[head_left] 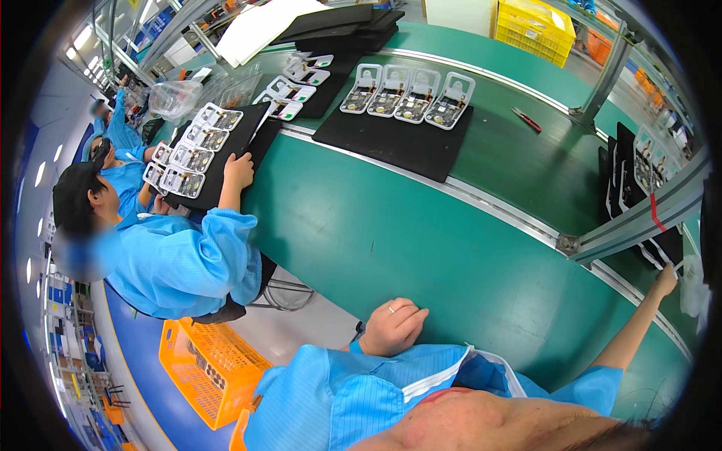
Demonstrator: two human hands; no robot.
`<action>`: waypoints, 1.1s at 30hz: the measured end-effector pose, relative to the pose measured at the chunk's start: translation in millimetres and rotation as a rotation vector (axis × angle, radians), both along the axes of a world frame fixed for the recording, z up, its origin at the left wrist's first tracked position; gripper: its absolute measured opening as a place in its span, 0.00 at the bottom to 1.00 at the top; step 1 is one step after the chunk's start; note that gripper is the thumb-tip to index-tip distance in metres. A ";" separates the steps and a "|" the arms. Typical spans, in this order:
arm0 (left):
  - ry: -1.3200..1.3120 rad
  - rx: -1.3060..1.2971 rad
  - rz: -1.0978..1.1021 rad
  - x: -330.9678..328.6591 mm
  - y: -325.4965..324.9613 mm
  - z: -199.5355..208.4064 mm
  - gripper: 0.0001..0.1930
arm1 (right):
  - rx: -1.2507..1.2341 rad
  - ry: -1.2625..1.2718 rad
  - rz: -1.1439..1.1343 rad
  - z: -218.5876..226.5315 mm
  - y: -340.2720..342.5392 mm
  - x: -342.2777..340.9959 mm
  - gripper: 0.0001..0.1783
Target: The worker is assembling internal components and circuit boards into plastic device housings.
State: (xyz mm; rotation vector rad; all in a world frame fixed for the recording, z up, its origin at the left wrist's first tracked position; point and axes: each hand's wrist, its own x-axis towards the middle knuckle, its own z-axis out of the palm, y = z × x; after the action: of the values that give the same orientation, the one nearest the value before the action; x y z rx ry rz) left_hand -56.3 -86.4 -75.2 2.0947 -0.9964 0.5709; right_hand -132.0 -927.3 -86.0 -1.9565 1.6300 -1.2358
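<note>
My left hand [392, 327], fingers curled together around nothing visible, is near six o'clock at the flat green tabletop [466, 263]. My right hand [665, 279], much nearer the stacked flat black boards [627, 154], meets their near end at three o'clock; they run toward its eleven, bearing clear-rimmed trays [648, 161], and I cannot tell whether it clamps.

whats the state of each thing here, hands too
left hand: fingers curled, nothing visible in it
right hand: at the right-hand black boards, grip unclear
right-hand black boards: stacked
middle black board: lying flat
white-framed units on it: four in a row, inner parts exposed
red-handled tool: lying loose
yellow crate: upright
orange crate: open-topped, holding items
</note>
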 end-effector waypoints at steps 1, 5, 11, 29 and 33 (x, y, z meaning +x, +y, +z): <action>0.001 -0.012 -0.013 0.3 2.6 -0.4 0.10 | 0.010 0.019 0.008 5.8 -7.5 -6.0 0.20; 0.006 -0.036 -0.053 2.0 8.9 -4.3 0.10 | 0.114 -0.189 0.169 14.4 -7.9 -27.5 0.17; 0.073 -0.091 -0.065 2.2 2.5 -5.7 0.10 | 0.086 -0.698 0.311 7.7 134.3 -22.6 0.14; 0.011 -0.095 -0.249 9.1 20.2 -20.4 0.16 | -0.056 -0.016 1.208 82.1 540.7 61.0 0.15; 0.038 -0.105 -0.277 11.5 22.4 -16.8 0.14 | -0.146 0.224 1.407 50.1 577.5 93.2 0.13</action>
State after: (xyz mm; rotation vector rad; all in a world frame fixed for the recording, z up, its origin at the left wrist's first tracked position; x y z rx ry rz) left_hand -44.8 -64.0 -92.0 1.8293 -1.1843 0.4306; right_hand -38.8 -349.8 -36.0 -2.4980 -0.0650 -0.5158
